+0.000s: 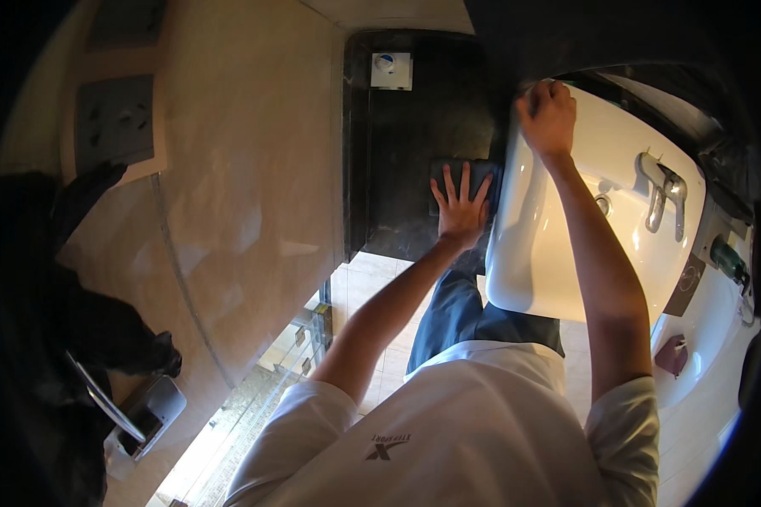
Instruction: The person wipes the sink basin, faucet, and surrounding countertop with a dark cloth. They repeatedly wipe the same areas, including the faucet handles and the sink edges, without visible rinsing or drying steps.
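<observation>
My left hand (463,209) lies palm down with spread fingers on a dark, square, cloth-like pad (441,171), on a black stone-like surface (412,133). To its right is a white ceramic washbasin (513,266) with a chrome mixer tap (663,190) and a round drain (604,204). At the basin's far left corner is my right hand (548,120), its fingers curled and pointing away from me. Whether anything is within those fingers cannot be seen.
A small white square item with a round blue-and-white part (385,62) sits at the black surface's far left. A tan wall (260,158) rises at left, with dark cloth hanging beside it. Beyond the basin's right side are a green bottle (728,258) and a pinkish item (672,355).
</observation>
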Action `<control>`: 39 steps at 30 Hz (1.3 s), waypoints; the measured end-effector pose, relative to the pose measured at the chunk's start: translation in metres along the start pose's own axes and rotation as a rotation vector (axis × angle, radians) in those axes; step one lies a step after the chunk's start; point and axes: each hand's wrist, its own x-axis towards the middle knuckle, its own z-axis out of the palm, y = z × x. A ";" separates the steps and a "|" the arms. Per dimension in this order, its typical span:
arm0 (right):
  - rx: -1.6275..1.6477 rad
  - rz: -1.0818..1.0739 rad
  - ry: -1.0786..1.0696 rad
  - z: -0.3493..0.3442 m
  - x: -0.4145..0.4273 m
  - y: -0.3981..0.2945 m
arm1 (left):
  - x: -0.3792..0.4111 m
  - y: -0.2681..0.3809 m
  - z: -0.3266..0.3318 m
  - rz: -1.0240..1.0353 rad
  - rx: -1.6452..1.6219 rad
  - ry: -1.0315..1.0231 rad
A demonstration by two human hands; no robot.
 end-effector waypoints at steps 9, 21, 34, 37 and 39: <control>0.025 -0.005 0.031 0.001 0.002 -0.001 | 0.161 -0.041 -0.027 0.094 0.028 0.231; 0.034 0.023 -0.003 -0.002 0.002 -0.001 | 0.039 -0.011 -0.013 0.010 -0.037 0.093; 0.042 -0.012 0.033 0.002 0.002 -0.003 | 0.181 -0.057 -0.036 0.034 -0.038 0.386; 0.046 -0.004 0.052 0.002 0.002 -0.003 | 0.173 -0.050 -0.032 -0.013 -0.050 0.367; 0.046 0.009 0.051 0.004 0.000 -0.003 | 0.149 -0.039 -0.028 -0.043 -0.099 0.369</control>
